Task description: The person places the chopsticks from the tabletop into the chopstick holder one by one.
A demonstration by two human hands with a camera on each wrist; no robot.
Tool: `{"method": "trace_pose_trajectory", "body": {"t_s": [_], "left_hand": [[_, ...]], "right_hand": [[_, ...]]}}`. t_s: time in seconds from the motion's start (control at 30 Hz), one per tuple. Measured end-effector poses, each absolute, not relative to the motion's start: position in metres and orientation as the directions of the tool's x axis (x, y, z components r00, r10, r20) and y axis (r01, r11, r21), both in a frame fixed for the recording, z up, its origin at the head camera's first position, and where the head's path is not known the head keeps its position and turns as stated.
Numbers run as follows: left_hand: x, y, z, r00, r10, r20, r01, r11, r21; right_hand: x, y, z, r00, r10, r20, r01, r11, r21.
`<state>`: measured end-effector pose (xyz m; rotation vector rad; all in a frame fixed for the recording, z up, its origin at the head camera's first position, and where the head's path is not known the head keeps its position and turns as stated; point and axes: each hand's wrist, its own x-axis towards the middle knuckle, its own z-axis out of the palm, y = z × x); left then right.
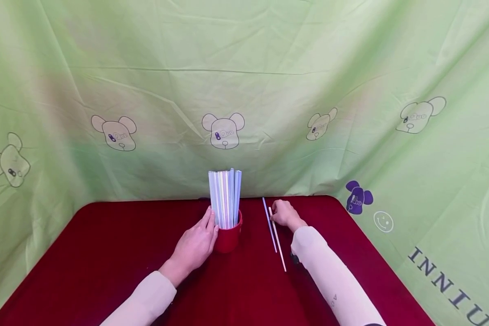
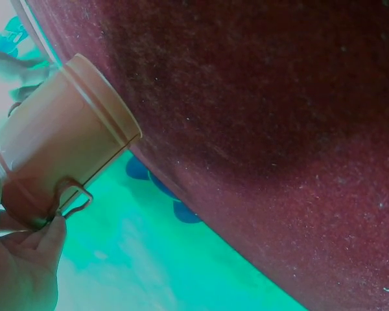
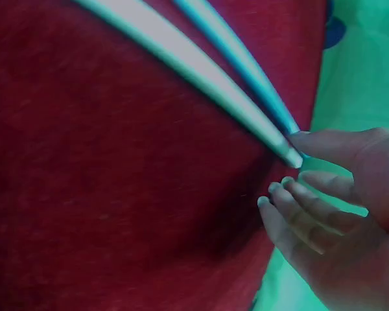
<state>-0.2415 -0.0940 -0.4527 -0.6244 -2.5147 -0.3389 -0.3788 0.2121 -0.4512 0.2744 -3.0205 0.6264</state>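
A red cup (image 1: pixel 227 240) with a small wire-like loop handle stands upright near the table's middle. Packed inside it is a bundle of pastel straw-like sticks (image 1: pixel 224 197), mostly blue and white. My left hand (image 1: pixel 195 244) holds the cup by its upper left side, with the fingers right at the rim and handle in the left wrist view. To the right lie a white stick (image 1: pixel 278 242) and a blue stick (image 1: pixel 269 222), nearly parallel. At the white stick's far end is my right hand (image 3: pixel 330 201), thumb and fingers apart around the tip.
Dark red cloth covers the table (image 1: pixel 85 271). Behind it and at both sides hangs a green curtain (image 1: pixel 167 90) printed with bear heads, coming down to the table's far edge.
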Motion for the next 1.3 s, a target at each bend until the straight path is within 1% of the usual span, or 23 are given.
{"method": "trace_pose_trajectory", "body": {"t_s": [0.13, 0.27, 0.4, 0.47, 0.57, 0.73, 0.87, 0.97, 1.13, 1.2, 1.3], "left_hand": [[-0.242, -0.094, -0.452, -0.751, 0.367, 0.549, 0.497, 0.862, 0.104], [-0.243, -0.095, -0.451, -0.743, 0.368, 0.56, 0.496, 0.863, 0.091], [-0.244, -0.095, -0.451, -0.744, 0.369, 0.557, 0.495, 0.864, 0.089], [-0.244, -0.095, -0.451, -0.747, 0.366, 0.555, 0.494, 0.865, 0.093], [-0.243, -0.096, -0.454, -0.751, 0.363, 0.551, 0.491, 0.865, 0.1], [-0.242, -0.095, -0.458, -0.755, 0.364, 0.546, 0.495, 0.862, 0.111], [-0.242, -0.095, -0.457, -0.746, 0.36, 0.56, 0.496, 0.861, 0.108], [-0.243, -0.095, -0.457, -0.743, 0.365, 0.562, 0.502, 0.859, 0.105], [-0.242, -0.094, -0.456, -0.745, 0.372, 0.554, 0.507, 0.855, 0.108], [-0.242, -0.094, -0.455, -0.744, 0.371, 0.556, 0.507, 0.855, 0.109], [-0.243, -0.094, -0.452, -0.743, 0.369, 0.559, 0.506, 0.856, 0.108]], "right_hand": [[-0.378, 0.214, -0.454, -0.991, -0.127, 0.048, -0.136, 0.915, -0.379], [-0.378, 0.214, -0.45, -0.994, -0.108, 0.016, -0.104, 0.891, -0.441], [-0.379, 0.213, -0.446, -0.996, -0.082, -0.047, -0.049, 0.873, -0.486], [-0.38, 0.213, -0.446, -0.996, -0.073, -0.056, -0.037, 0.874, -0.484], [-0.38, 0.215, -0.446, -0.996, -0.062, -0.066, -0.02, 0.858, -0.513], [-0.381, 0.221, -0.442, -0.996, -0.068, -0.066, -0.013, 0.788, -0.615], [-0.382, 0.225, -0.433, -0.996, -0.091, 0.0, -0.065, 0.707, -0.704], [-0.378, 0.223, -0.418, -0.992, -0.091, 0.082, -0.122, 0.651, -0.749], [-0.365, 0.214, -0.38, -0.967, -0.054, 0.25, -0.232, 0.6, -0.766], [-0.36, 0.209, -0.363, -0.944, -0.043, 0.326, -0.289, 0.581, -0.761], [-0.352, 0.199, -0.337, -0.904, -0.028, 0.426, -0.38, 0.507, -0.774]]}}
